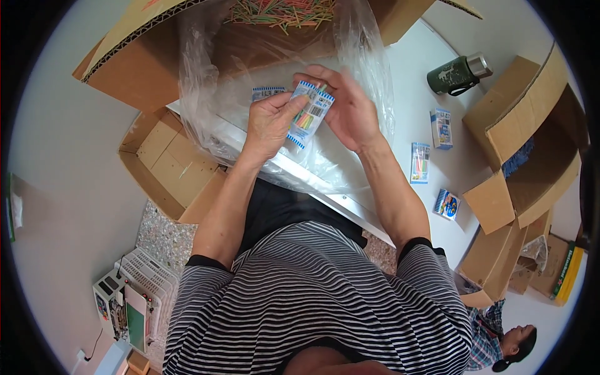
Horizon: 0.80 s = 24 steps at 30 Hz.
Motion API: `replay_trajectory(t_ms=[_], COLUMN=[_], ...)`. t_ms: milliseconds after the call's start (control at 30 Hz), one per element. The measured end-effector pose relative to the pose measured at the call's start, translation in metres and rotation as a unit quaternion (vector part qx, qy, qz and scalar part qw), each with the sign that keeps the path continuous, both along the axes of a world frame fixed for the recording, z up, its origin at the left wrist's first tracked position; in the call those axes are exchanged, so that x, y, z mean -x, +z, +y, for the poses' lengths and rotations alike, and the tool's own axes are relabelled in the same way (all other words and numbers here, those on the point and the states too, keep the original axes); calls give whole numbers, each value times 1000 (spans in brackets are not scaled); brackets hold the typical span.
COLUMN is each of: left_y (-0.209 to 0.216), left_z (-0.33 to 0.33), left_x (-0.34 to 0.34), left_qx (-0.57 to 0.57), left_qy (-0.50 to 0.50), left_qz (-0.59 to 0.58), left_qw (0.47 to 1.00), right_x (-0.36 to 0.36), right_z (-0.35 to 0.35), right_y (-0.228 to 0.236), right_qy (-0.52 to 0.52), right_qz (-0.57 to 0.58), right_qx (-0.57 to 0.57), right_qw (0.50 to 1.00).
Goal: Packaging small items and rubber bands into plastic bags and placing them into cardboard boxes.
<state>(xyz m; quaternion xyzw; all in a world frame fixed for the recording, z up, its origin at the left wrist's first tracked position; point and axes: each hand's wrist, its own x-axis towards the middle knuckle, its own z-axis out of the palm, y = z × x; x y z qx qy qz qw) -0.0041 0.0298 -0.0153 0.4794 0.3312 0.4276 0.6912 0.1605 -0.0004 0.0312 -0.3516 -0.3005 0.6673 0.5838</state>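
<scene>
**Two hands on a packet of coloured sticks at the packing table**

A person in a striped shirt holds a small clear packet (310,112) of coloured sticks, blue-and-white at its edges, above a white table (406,81). The left hand (270,122) is closed round the packet's lower side, thumb across its face. The right hand (345,106) pinches its top end with curled fingers. The packet sits over a large clear plastic bag (212,106) that spills from an open cardboard box (144,56) holding loose coloured sticks (281,12). A second packet (267,92) lies in the bag just behind the left hand. Three filled packets (420,162) lie well apart on the table to the right, near a green flask (457,74) and more open cartons (525,137).
</scene>
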Motion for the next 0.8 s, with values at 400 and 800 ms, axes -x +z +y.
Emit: replay_trajectory(t_ms=[400, 800], left_y=[8, 18], left_z=[-10, 5], left_x=[-9, 33], left_qx=[37, -231], left_qy=[94, 161], left_qz=[-46, 612], left_qw=[994, 739], right_x=[0, -109], right_z=[-24, -46], right_y=[-14, 28], right_qy=[-44, -31], right_qz=[-87, -441], right_qx=[-17, 80], right_qw=[995, 893])
